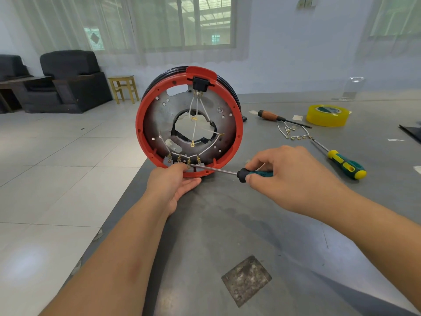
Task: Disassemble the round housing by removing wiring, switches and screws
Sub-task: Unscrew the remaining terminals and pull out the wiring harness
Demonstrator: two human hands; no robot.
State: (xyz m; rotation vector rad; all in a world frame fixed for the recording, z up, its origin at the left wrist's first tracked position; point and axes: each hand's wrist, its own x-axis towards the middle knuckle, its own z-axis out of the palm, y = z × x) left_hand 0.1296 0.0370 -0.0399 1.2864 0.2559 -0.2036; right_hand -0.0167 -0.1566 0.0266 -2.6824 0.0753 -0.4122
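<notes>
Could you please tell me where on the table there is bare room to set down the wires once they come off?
Bare tabletop lies between the right hand and the scuffed square patch nearer you. The far right is crowded: removed wires, two screwdrivers and a yellow tape roll. The left hand and the round housing fill the left edge.

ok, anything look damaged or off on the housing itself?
Yes. The centre hole in the metal plate of the round housing has a ragged, uneven edge, as if torn rather than cut. Several white wires hang loose across it, their terminals unattached. The rest looks mid-disassembly, not broken.
</notes>
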